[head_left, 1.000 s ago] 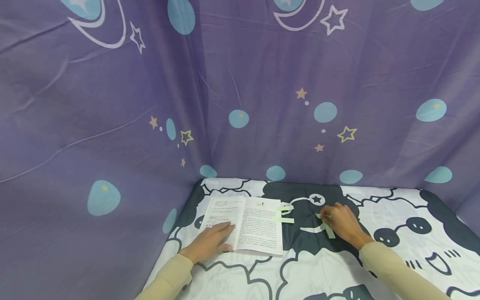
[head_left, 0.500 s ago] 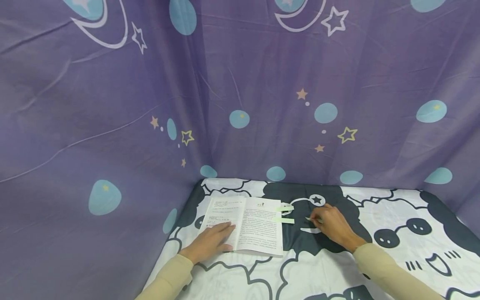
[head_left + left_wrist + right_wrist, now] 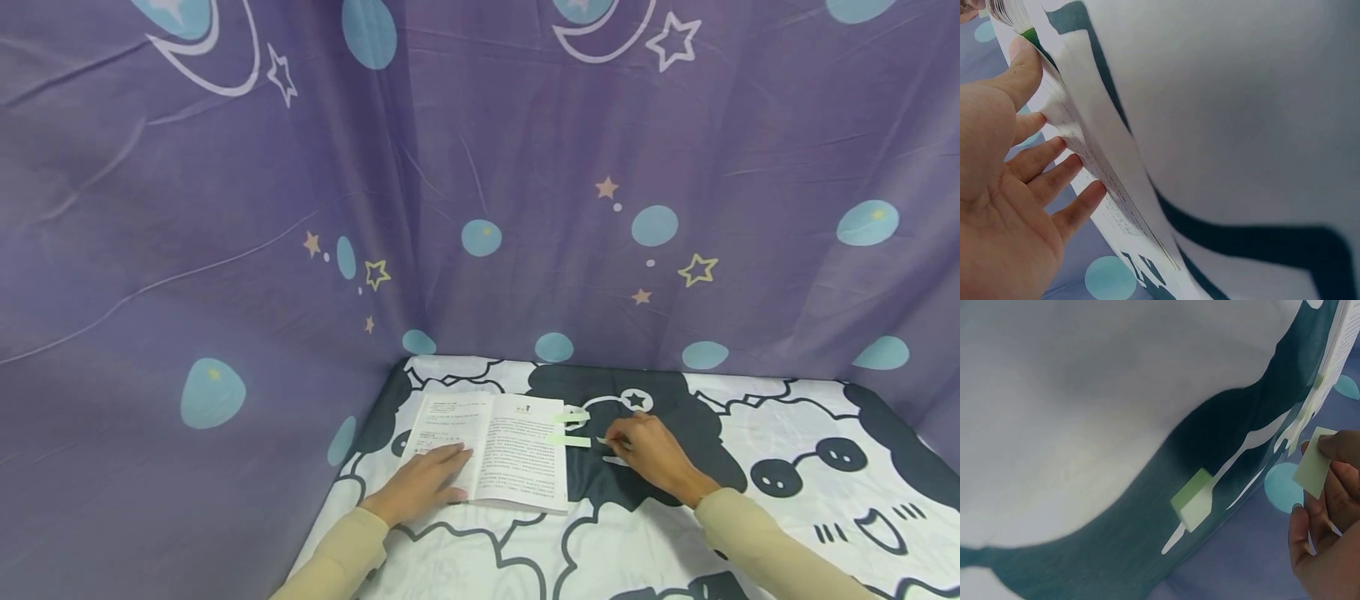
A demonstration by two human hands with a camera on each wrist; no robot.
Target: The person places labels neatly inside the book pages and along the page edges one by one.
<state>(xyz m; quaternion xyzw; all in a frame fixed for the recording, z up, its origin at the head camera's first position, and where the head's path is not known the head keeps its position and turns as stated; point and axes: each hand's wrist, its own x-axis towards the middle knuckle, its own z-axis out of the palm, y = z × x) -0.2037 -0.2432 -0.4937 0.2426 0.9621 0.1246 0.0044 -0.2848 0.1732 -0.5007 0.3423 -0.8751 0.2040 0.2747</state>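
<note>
An open book (image 3: pixel 521 467) lies on the patterned cloth, its printed pages facing up. Across its left page my left hand (image 3: pixel 420 485) rests with the fingers extended, fingertips near the middle fold in the head view. Two pale green sticky strips (image 3: pixel 576 442) jut out past the book's right edge. To the right of them my right hand (image 3: pixel 654 452) pinches another pale green sticky note (image 3: pixel 1314 465) between thumb and fingers, held above the cloth. A green sticky-note pad (image 3: pixel 1194 499) lies on the dark part of the cloth, hidden behind the right hand in the head view.
The black-and-white cloth (image 3: pixel 480 550) with cartoon sheep covers the whole work surface. Purple curtains (image 3: pixel 540 292) with moons and stars rise along its back and left sides.
My right hand has moved left with the sticky note, from over the green pad toward the book's right edge. The left hand and the book have stayed put.
</note>
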